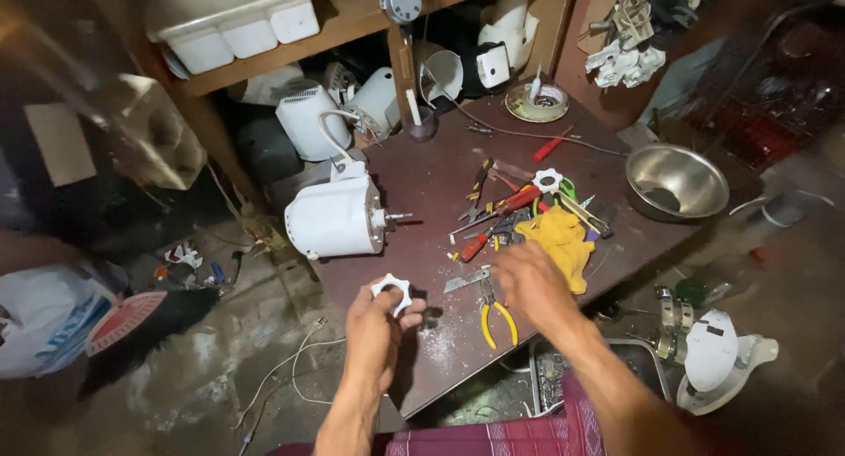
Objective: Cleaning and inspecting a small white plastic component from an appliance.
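1. View from above, looking down at a dark brown table (422,183) crowded with tools in a cluttered workshop.
2. The left hand (377,326) is at the near left edge of the table, fingers closed around a small white plastic knob (392,290) with a scalloped, star-like rim.
3. The knob is held at the fingertips, just above the table surface. It is round, with no clear long axis; its flat face tilts up and toward the far side of the table.
4. The right hand (530,281) hovers over the middle of the table, blurred. Its fingers look loosely spread and hold nothing that can be seen; the blur keeps the grip from being certain.
5. Just beside the right hand, on the near side, lie pliers with yellow handles (495,319); the handles point toward the person and the jaws point away.
6. A yellow cloth (563,240) lies just past the right hand, touching a heap of screwdrivers and other tools (506,205) with red handles.
7. A second white scalloped knob (547,178) rests on top of that heap.
8. A white motor housing (333,216) lies on its side at the far left of the table, its metal shaft pointing right, toward the tools.
9. A steel bowl (676,181) sits at the right edge of the table.
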